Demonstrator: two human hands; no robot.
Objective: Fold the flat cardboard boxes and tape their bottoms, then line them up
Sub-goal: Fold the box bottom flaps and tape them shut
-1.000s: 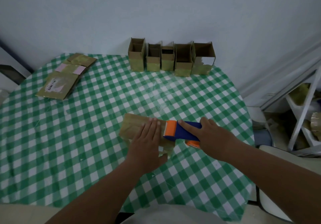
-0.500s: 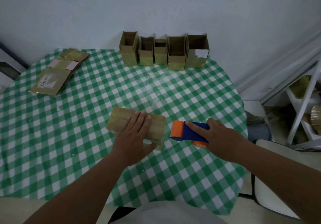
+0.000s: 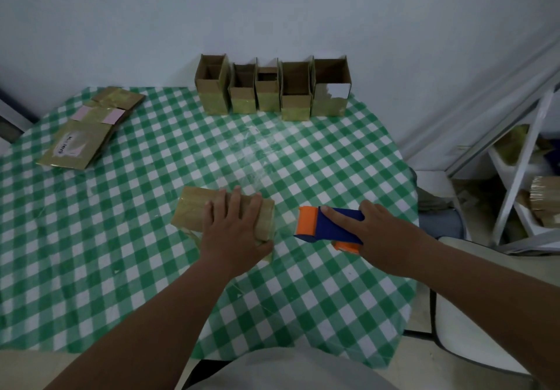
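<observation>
Near the frame's centre, the left hand (image 3: 235, 230) is pressing flat, fingers straight, on a cardboard box (image 3: 197, 212) lying on the green checked tablecloth (image 3: 121, 253). Just right of it, the right hand (image 3: 391, 239) is gripping a blue and orange tape dispenser (image 3: 328, 227), apart from the box. Five folded boxes (image 3: 272, 92) are lining the upper centre; flat cardboard boxes (image 3: 88, 130) are lying upper left

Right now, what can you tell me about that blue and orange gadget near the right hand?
The tape dispenser is a blue plastic body with an orange front piece and an orange part low at its rear. It sits just right of the cardboard box, apart from it, over the green checked tablecloth. The right hand grips it from above, forefinger stretched along its top.
</observation>
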